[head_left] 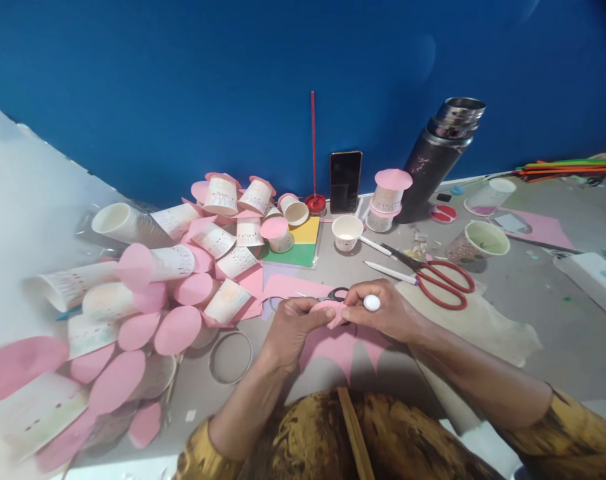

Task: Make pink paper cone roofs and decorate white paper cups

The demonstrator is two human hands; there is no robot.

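Note:
My left hand [291, 328] and my right hand [393, 311] meet over the front of the table. Between their thumbs and fingers they pinch a small piece of pink paper [333, 312], partly covered by the fingertips. A round white end [371, 303] of some object shows at my right hand; the rest of that object is hidden. Below my hands lies a pink paper sheet [327, 350] with curved cut-outs. Just behind my fingers, a small pair of scissors [339, 293] with dark handles is partly visible.
Decorated paper cups with pink discs [177, 330] crowd the left side. Red-handled scissors [445, 283], white pens [391, 272] and a paper cup [347, 233] lie beyond my hands. A dark flask [435, 167] and phone [345, 181] stand by the blue wall. A cardboard ring [212, 360] lies left.

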